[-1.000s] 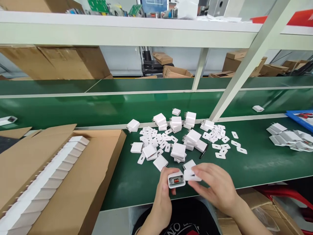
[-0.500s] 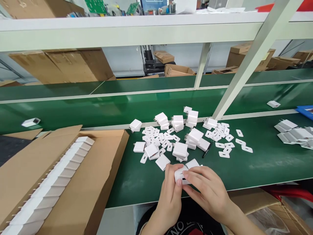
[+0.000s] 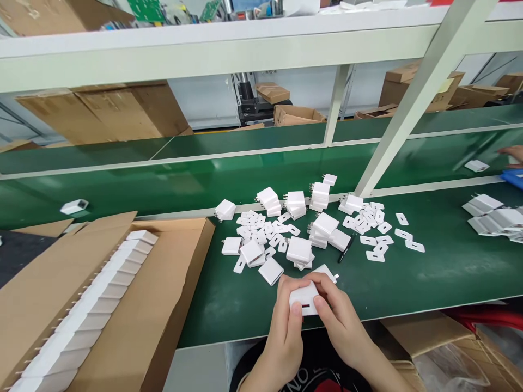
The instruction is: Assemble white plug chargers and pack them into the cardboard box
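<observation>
Between my two hands, close to the table's front edge, is a white charger (image 3: pixel 303 296) with a dark slot in the end facing me. My left hand (image 3: pixel 286 321) grips its left side, thumb near the slot. My right hand (image 3: pixel 337 313) closes on its right side, fingers over the far edge. Just beyond lies another white charger (image 3: pixel 326 272), partly hidden by my fingers. Further back are several loose white chargers (image 3: pixel 299 250) in stacks. Small white slotted plates (image 3: pixel 275 239) lie scattered among them, with a second heap of plates (image 3: pixel 368 218) to the right.
A cardboard box (image 3: pixel 192 261) on the left holds a row of chargers (image 3: pixel 98 305). A black pen (image 3: pixel 346 248) lies by the plates. A slanted post (image 3: pixel 404 103) rises behind. Chargers (image 3: pixel 496 215) are stacked at right, near another person's hand (image 3: pixel 511 153). Single chargers rest on the green belt (image 3: pixel 183 188).
My right fingers have shifted from the charger's slotted end to its side, and the charger is tilted differently. The belt's single chargers have moved right. Another person's hand has appeared at far right.
</observation>
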{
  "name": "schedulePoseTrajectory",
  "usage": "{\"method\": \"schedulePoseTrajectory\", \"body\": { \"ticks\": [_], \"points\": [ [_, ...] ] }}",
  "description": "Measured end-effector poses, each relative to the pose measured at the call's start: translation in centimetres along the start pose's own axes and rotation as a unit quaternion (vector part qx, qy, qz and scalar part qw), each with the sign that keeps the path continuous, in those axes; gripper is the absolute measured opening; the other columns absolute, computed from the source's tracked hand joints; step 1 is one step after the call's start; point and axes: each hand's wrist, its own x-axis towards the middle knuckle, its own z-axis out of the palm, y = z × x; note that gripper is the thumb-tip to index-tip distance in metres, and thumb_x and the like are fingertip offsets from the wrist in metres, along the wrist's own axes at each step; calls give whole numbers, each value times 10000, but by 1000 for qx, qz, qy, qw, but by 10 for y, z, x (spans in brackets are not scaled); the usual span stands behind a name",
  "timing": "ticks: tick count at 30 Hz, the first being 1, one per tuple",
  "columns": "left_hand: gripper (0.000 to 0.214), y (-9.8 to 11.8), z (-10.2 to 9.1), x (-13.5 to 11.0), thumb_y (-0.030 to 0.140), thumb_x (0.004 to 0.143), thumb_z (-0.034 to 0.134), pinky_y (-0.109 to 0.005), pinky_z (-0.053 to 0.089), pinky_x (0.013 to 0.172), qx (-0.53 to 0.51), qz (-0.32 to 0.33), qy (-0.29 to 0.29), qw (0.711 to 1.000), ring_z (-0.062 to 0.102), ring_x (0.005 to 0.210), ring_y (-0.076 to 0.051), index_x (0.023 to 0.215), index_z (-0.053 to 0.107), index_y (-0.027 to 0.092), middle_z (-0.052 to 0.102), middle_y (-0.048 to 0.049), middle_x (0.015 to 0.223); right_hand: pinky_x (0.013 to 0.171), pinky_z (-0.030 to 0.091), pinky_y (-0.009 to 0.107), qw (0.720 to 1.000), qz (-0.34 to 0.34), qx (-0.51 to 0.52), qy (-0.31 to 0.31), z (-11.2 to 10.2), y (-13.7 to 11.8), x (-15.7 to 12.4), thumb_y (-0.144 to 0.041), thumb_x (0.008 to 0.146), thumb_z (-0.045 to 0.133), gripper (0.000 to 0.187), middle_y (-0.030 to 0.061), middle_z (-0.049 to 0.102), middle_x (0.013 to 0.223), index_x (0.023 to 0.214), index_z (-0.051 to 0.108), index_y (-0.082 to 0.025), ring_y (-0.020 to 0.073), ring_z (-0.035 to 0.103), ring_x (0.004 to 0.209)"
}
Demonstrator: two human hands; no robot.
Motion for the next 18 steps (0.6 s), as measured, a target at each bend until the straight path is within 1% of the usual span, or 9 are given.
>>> {"method": "schedulePoseTrajectory", "body": {
  "ticks": [3, 6, 8, 10, 12, 15, 18],
  "points": [
    [338, -4, -2, 1, 396, 1190, 348, -356, 476, 1034, 25, 53, -3, 998, 543, 1170, -216, 1433, 580, 356, 527, -68, 1281, 756, 511, 260, 999, -2, 11, 34, 6, 9, -2, -575, 1129, 492, 411, 27, 688, 942, 1267, 611, -206, 154, 628, 813],
    [325, -10, -5, 2, 382, 1182, 392, -353, 460, 1060, 34, 87, -4, 996, 514, 1199, -220, 1442, 587, 369, 513, -64, 1282, 754, 525, 265, 998, -10, 5, 55, 8, 18, -4, -585, 1106, 527, 437, 41, 668, 943, 1286, 631, -201, 176, 651, 851],
    [359, -12, -6, 2, 410, 1183, 363, -364, 475, 1028, 17, 83, -17, 996, 521, 1175, -231, 1465, 580, 361, 512, -74, 1278, 750, 540, 266, 998, -16, 4, 63, 8, 22, -4, -571, 1108, 523, 437, 52, 672, 948, 1297, 637, -194, 186, 670, 861],
    [417, -11, -6, 3, 439, 1187, 295, -378, 492, 991, -1, 71, -28, 997, 539, 1133, -240, 1472, 586, 346, 523, -86, 1262, 721, 547, 258, 997, -32, 3, 72, 8, 25, -3, -547, 1110, 523, 420, 53, 677, 936, 1291, 642, -187, 180, 673, 828],
    [440, -10, -5, 4, 439, 1187, 274, -378, 498, 972, -5, 65, -23, 998, 547, 1098, -238, 1439, 621, 341, 533, -86, 1228, 695, 548, 247, 996, -50, -1, 80, 8, 26, -3, -528, 1109, 532, 397, 46, 677, 914, 1271, 646, -184, 172, 674, 800],
    [360, -12, -6, 7, 418, 1173, 392, -342, 498, 919, 16, 93, 0, 996, 541, 1049, -224, 1319, 712, 340, 530, -70, 1128, 704, 570, 250, 996, -65, -3, 69, 10, 27, -4, -565, 1103, 524, 435, 60, 705, 956, 1268, 643, -180, 179, 702, 823],
    [308, -16, -6, 8, 430, 1142, 502, -307, 495, 810, 31, 147, 8, 989, 542, 972, -212, 1227, 778, 320, 513, -65, 1045, 696, 585, 242, 996, -66, -17, 52, 11, 29, -3, -587, 1068, 598, 448, 67, 748, 1013, 1272, 636, -189, 182, 736, 834]
  ]
}}
